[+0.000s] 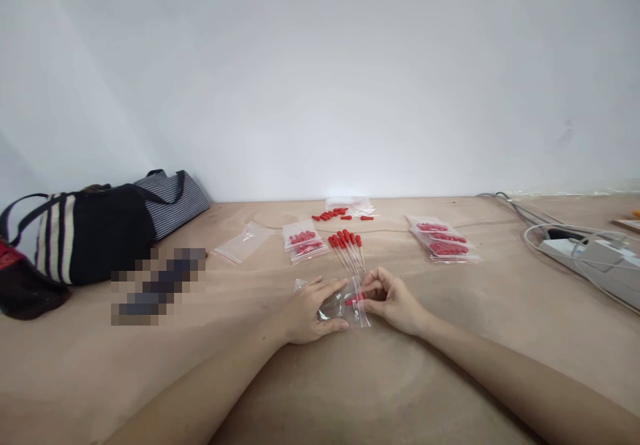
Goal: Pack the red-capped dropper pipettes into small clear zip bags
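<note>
A clear zip bag (331, 306) lies on the table in front of me. My left hand (314, 308) rests over its left part, fingers and thumb on either side of the plastic, holding it down. At the bag's right end, my right hand (389, 300) pinches a red rubber dropper bulb (355, 299), which shows at the mouth of the bag; the fingers hide its right end. Just beyond the hands lies a fan of droppers (349, 245) with red bulbs and thin clear stems. Several loose red bulbs (329, 215) lie farther back, beside clear stems (357, 209).
Filled zip bags (303, 241) lie behind my left hand, more filled bags (443, 239) to the right. A flat zip bag (243, 243) is left of them. Cloth bags (110, 231) stand at far left, a power strip (595, 265) with cables at right. A wall closes the back.
</note>
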A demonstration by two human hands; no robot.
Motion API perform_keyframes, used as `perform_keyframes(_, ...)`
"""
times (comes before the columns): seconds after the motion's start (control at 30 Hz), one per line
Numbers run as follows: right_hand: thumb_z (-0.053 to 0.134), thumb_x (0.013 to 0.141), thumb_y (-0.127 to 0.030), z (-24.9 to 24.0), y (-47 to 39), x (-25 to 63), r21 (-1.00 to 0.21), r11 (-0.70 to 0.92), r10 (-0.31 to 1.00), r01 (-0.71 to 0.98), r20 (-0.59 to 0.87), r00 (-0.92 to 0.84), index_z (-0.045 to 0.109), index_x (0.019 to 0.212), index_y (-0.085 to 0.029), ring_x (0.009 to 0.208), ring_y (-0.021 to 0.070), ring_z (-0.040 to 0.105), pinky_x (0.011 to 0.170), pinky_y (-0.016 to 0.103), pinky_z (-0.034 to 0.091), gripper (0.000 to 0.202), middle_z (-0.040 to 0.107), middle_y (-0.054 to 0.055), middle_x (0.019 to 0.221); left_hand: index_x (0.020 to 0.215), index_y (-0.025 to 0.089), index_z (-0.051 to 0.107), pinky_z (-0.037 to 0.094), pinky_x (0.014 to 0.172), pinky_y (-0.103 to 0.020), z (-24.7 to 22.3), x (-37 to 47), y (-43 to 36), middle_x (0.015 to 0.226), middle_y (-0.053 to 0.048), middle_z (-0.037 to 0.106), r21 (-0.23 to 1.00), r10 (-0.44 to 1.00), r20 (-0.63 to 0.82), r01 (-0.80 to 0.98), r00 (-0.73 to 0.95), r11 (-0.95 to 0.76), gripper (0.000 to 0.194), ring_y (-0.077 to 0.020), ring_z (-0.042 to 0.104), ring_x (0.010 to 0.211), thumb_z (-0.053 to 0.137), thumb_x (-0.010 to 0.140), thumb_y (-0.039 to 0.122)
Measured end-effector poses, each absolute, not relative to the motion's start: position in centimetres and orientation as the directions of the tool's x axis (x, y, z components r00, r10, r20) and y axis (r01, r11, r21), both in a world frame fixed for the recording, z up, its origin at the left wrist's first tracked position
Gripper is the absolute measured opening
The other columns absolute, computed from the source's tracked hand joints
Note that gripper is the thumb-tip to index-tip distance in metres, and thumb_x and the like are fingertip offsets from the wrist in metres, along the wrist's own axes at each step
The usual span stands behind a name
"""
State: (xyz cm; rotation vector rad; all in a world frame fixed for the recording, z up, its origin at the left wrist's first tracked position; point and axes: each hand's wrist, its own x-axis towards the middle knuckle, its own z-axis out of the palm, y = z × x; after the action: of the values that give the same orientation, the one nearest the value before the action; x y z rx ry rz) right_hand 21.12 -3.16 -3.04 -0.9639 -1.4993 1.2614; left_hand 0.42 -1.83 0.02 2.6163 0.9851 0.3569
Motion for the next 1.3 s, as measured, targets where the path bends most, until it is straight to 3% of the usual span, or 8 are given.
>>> perform_keyframes(0.13, 0.068, 0.062, -0.027, -3.0, -3.6, 20.3, -0.908, 0.285, 0.946, 0.307, 0.215, -0.244, 0.054, 0.064, -0.018, 0.053, 0.0093, 0.047, 0.050, 0.021, 0.036, 0.016, 0.054, -0.003, 0.060, 0.129, 0.020, 0.033, 0.027, 0.101, -0.045, -0.5, 0.6, -1.7, 0.127, -0.007, 0.047, 0.395, 0.654, 0.153, 0.561, 0.741, -0.728, 0.063, -0.0262, 0.041, 0.117, 0.053, 0.076, 0.049)
perform_keyframes(0.2, 0.064, 0.064, -0.022, -2.9, -3.7, 20.4, -0.881, 0.302, 0.939, 0.365, 0.209, -0.271, 0.058, 0.063, -0.017, 0.051, 0.0088, 0.045, 0.049, 0.021, 0.033, 0.008, 0.052, -0.003, 0.057, 0.128, 0.021, 0.034, 0.027, 0.100, -0.044, -0.4, 0.7, -1.7, 0.126, -0.007, 0.047, 0.398, 0.650, 0.176, 0.551, 0.739, -0.734, 0.062, -0.0254, 0.042, 0.116, 0.054, 0.076, 0.048)
perform_keyframes(0.33, 0.058, 0.067, -0.019, -2.9, -3.6, 20.8, -0.944, 0.216, 0.944, 0.250, 0.137, -0.299, 0.054, 0.079, -0.017, 0.054, 0.0089, 0.047, 0.052, 0.022, 0.036, 0.012, 0.059, -0.002, 0.065, 0.130, 0.023, 0.032, 0.026, 0.101, -0.045, 0.5, -0.1, -2.0, 0.131, -0.007, 0.042, 0.403, 0.673, 0.207, 0.565, 0.710, -0.720, 0.065, -0.0268, 0.036, 0.121, 0.054, 0.075, 0.051)
perform_keyframes(0.43, 0.058, 0.066, -0.019, -3.0, -3.5, 20.9, -0.973, 0.162, 0.946, 0.162, 0.107, -0.306, 0.048, 0.086, -0.018, 0.056, 0.0089, 0.049, 0.055, 0.022, 0.037, 0.023, 0.063, -0.001, 0.072, 0.130, 0.024, 0.032, 0.027, 0.101, -0.046, 1.1, -1.5, -2.6, 0.134, -0.007, 0.038, 0.445, 0.700, 0.092, 0.600, 0.708, -0.665, 0.065, -0.0278, 0.032, 0.123, 0.054, 0.075, 0.050)
perform_keyframes(0.7, 0.063, 0.065, -0.028, -3.2, -3.3, 20.3, -0.973, 0.129, 0.973, 0.190, 0.087, -0.214, 0.045, 0.076, -0.018, 0.051, 0.0096, 0.049, 0.052, 0.022, 0.037, 0.023, 0.061, -0.002, 0.059, 0.129, 0.024, 0.034, 0.023, 0.103, -0.047, 1.3, -1.9, -3.4, 0.135, -0.004, 0.038, 0.517, 0.707, -0.046, 0.622, 0.706, -0.588, 0.055, -0.0262, 0.027, 0.126, 0.053, 0.078, 0.033)
perform_keyframes(0.93, 0.062, 0.065, -0.038, -2.7, -2.1, 21.9, -0.967, 0.139, 0.963, 0.213, 0.082, -0.256, 0.048, 0.073, -0.018, 0.046, 0.0082, 0.046, 0.048, 0.021, 0.035, 0.026, 0.054, -0.005, 0.052, 0.127, 0.024, 0.037, 0.020, 0.104, -0.046, 0.8, -0.8, -3.0, 0.133, -0.004, 0.041, 0.507, 0.693, 0.014, 0.592, 0.721, -0.626, 0.053, -0.0250, 0.030, 0.125, 0.054, 0.078, 0.033)
perform_keyframes(1.07, 0.059, 0.065, -0.035, -2.3, 2.1, 24.3, -0.908, 0.167, 0.985, 0.383, 0.173, -0.018, 0.054, 0.069, -0.017, 0.056, 0.0112, 0.052, 0.054, 0.023, 0.040, 0.020, 0.060, 0.000, 0.062, 0.127, 0.023, 0.037, 0.022, 0.104, -0.044, 0.4, -0.4, -2.7, 0.132, -0.005, 0.041, 0.505, 0.672, 0.081, 0.551, 0.736, -0.664, 0.052, -0.0236, 0.034, 0.123, 0.054, 0.078, 0.032)
perform_keyframes(1.3, 0.060, 0.066, -0.035, -3.0, 9.9, 24.4, -0.875, 0.096, 0.983, 0.475, 0.157, 0.092, 0.063, 0.073, -0.018, 0.072, 0.0169, 0.057, 0.067, 0.028, 0.041, 0.019, 0.065, 0.004, 0.077, 0.121, 0.021, 0.044, 0.030, 0.100, -0.044, 0.0, 0.3, -2.2, 0.128, -0.009, 0.044, 0.500, 0.648, 0.226, 0.484, 0.727, -0.718, 0.050, -0.0258, 0.033, 0.122, 0.056, 0.076, 0.037)
